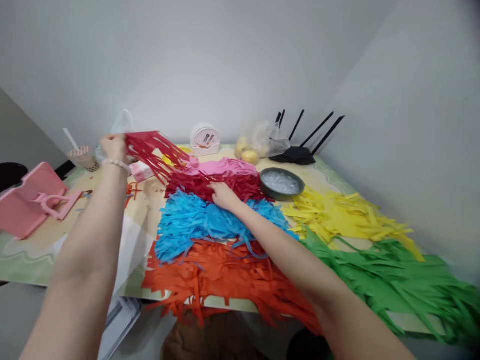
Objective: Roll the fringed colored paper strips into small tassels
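Observation:
My left hand [114, 146], with a beaded bracelet at the wrist, is closed on one end of a dark red fringed paper [150, 142]. It holds this end raised to the left, its cut strips hanging down. On the dark red fringe pile [236, 186] in the middle, my right hand [226, 196] has its fingers pinched together at the strips. Pink fringed paper [225, 166] lies behind that pile. Blue fringed paper [187, 215] is in front, partly under my right forearm, and orange-red fringed paper [225, 270] hangs over the near table edge.
Yellow [337, 212] and green fringed paper [393, 280] spread to the right. A dark bowl [282, 196] holds whitish translucent contents. Behind are a bag of potato-like yellow things [249, 150], a black router [300, 156] and a white box [205, 140]. Leftward stand a drink cup [85, 159] and pink stand [32, 200].

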`<state>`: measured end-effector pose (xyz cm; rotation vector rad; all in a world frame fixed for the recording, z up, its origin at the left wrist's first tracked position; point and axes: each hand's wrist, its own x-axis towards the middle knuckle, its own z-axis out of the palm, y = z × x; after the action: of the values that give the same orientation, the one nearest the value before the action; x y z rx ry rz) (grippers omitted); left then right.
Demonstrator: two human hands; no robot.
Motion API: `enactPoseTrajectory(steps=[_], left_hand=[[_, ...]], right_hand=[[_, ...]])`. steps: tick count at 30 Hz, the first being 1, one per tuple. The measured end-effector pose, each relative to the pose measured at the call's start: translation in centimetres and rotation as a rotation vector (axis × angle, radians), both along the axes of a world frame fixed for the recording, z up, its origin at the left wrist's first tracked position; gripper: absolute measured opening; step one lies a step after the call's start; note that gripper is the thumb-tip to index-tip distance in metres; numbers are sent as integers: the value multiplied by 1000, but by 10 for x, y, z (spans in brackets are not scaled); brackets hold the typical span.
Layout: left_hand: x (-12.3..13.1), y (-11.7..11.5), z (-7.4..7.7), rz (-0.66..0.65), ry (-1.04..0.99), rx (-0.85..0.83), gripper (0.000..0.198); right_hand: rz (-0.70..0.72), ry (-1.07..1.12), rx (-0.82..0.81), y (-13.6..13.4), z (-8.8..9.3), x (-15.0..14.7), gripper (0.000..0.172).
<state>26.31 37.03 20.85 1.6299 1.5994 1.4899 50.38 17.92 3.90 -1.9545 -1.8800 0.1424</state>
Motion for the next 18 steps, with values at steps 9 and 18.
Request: enactPoseTrajectory(steps=[9,18], left_hand=[[-54,-162,53,-25,612,442,12],[-37,-299,-33,-696,734,139,10]], right_hand=[[40,131,368,-98,80,-50,35],[99,192,495,-173,81,-128,46]])
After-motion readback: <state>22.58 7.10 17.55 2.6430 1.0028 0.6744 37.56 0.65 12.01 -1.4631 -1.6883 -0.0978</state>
